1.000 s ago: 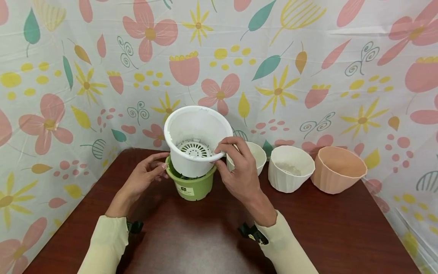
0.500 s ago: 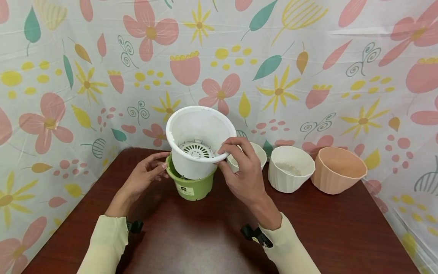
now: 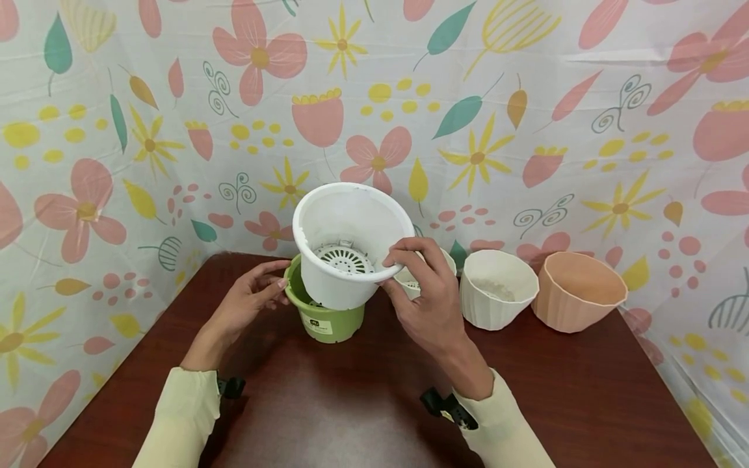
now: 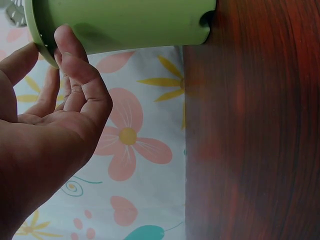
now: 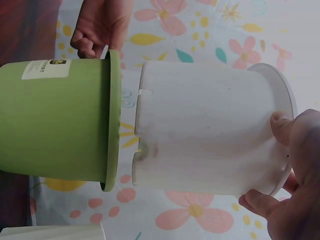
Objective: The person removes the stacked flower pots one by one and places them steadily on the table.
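My right hand [image 3: 426, 302] pinches the near right rim of a white plastic flower pot [image 3: 336, 286] with a slotted bottom. Below it a green flower pot [image 3: 336, 323] with a pale label stands upright on the table. A gap separates the white pot's base [image 5: 145, 125] from the green rim [image 5: 114, 125] in the right wrist view. At the green pot's left side my left hand [image 3: 248, 292] holds the rim between thumb and fingers. The left wrist view has that hand [image 4: 65, 115] at the rim of the green pot [image 4: 135, 25].
A cream pot [image 3: 449, 262] is partly hidden behind my right hand. To its right stand a white ribbed pot [image 3: 491, 312] with pale bits inside and a peach ribbed pot [image 3: 564, 305]. The dark red table [image 3: 328, 403] backs onto a floral cloth [image 3: 374, 78].
My right hand has moved the white pot to the right, uncovering more of the green pot's inside. The left hand and green pot have stayed in place.
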`<action>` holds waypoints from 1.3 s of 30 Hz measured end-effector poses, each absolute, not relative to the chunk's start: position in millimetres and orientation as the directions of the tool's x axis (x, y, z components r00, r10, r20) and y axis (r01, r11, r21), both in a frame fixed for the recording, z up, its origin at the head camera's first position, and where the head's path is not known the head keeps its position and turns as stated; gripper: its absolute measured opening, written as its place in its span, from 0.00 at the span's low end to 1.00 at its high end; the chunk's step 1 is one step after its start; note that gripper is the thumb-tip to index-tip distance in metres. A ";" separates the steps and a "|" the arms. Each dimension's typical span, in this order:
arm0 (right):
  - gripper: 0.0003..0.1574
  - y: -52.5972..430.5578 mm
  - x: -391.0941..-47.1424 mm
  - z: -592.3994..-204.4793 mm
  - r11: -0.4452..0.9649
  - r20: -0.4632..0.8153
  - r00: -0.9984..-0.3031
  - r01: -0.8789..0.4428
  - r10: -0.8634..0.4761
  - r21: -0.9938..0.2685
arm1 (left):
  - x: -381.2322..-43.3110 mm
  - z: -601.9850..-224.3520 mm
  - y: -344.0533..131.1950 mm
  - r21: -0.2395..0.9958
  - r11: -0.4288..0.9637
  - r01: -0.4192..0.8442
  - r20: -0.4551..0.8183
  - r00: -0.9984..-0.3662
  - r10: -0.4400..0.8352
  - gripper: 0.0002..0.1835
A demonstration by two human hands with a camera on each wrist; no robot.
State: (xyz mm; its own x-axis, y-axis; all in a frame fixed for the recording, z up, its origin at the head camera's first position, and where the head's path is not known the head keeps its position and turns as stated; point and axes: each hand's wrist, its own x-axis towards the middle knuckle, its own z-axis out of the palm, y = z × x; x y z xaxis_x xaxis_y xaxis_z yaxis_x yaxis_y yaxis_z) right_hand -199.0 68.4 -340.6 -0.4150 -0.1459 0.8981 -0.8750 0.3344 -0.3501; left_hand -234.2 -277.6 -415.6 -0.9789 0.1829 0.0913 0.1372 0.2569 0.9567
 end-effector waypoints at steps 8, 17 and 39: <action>0.16 77.0 -194.3 -343.1 0.346 0.895 -0.419 -0.871 -0.154 -0.349 | -233.3 -415.2 -277.5 0.956 0.256 0.142 0.095 -0.978 0.188 0.26; 0.14 84.7 -190.7 -345.6 0.353 0.899 -0.400 -0.879 -0.179 -0.320 | -232.8 -416.2 -278.0 0.955 0.259 0.145 0.097 -0.977 0.189 0.26; 0.12 102.7 -174.4 -346.2 0.364 0.916 -0.355 -0.891 -0.186 -0.271 | -233.4 -414.8 -278.1 0.955 0.257 0.150 0.102 -0.976 0.192 0.26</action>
